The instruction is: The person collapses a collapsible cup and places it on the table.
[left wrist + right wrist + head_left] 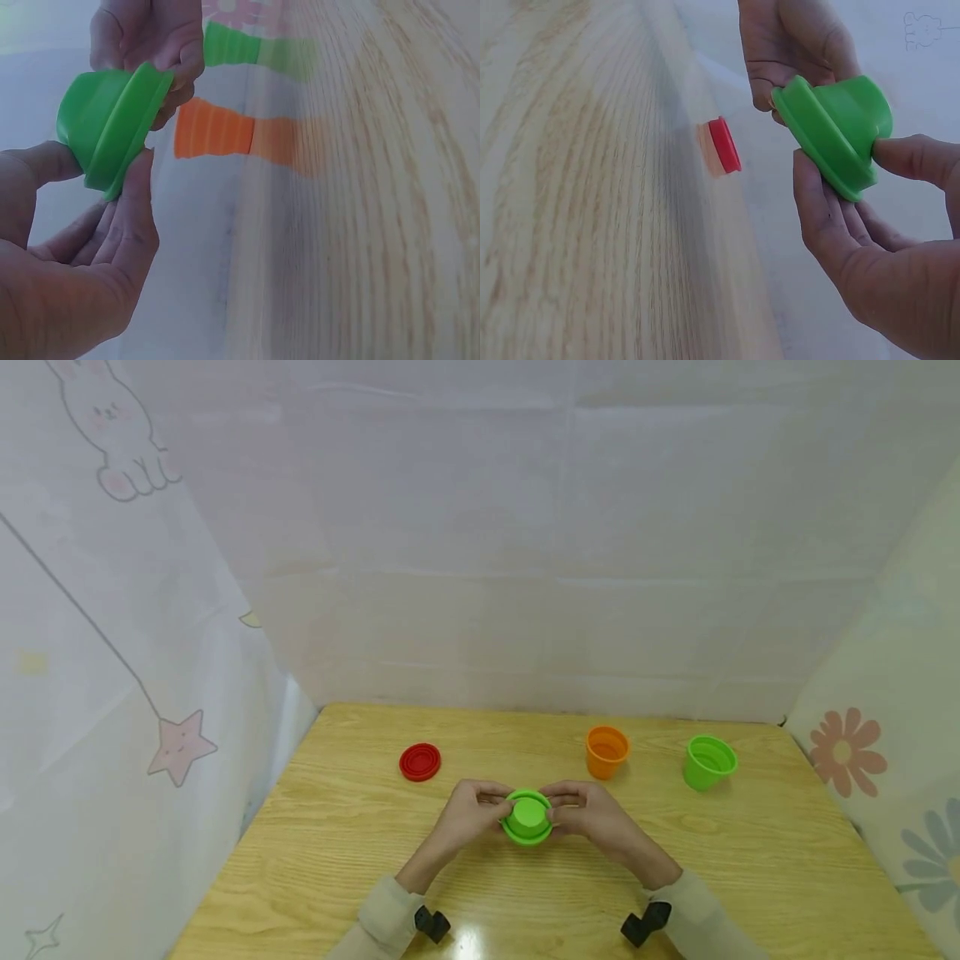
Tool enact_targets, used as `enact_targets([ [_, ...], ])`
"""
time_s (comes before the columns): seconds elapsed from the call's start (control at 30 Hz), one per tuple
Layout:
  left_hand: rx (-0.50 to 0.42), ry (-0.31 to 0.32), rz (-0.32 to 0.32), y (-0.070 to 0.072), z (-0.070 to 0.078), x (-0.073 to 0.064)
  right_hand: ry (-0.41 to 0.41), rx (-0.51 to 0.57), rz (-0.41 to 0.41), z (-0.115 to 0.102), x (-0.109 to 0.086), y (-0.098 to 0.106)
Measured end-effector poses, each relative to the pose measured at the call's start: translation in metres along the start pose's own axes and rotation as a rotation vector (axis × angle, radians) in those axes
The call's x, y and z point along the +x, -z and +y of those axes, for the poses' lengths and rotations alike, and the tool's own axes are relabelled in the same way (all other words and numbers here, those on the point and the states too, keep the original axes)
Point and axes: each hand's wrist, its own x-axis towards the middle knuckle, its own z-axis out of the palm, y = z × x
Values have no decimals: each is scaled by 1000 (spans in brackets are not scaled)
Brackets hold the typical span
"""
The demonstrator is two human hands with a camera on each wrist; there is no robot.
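Both hands hold a partly folded green collapsible cup (528, 817) above the middle of the wooden table. My left hand (471, 817) pinches its left side between thumb and fingers. From the right, my right hand (592, 815) grips the opposite side the same way. In the left wrist view the cup (112, 124) is tilted, its wide rim turned away from the thumbs and its narrow part on the thumb side. The right wrist view shows the same cup (832, 135) with fingertips along the rim.
A flattened red collapsible cup (420, 762) lies at the back left of the table (337, 860). Toward the back right stand an expanded orange cup (606, 753) and another expanded green cup (708, 763). Patterned cloth (525, 568) hangs behind and at both sides.
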Motion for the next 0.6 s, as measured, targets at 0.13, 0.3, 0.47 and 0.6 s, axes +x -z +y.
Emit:
enact_targets([
  [0.13,-2,14,-31,0,-1,-3,-13,-24,37,2,2,-2],
  [0.3,-56,18,-136,1,-3,-4,-20,-43,108,5,3,-4],
  [0.47,-103,41,-192,0,-2,-2,-10,-77,162,5,4,-5],
  [0.6,-103,29,-153,0,-2,0,-6,-94,152,2,4,-6],
])
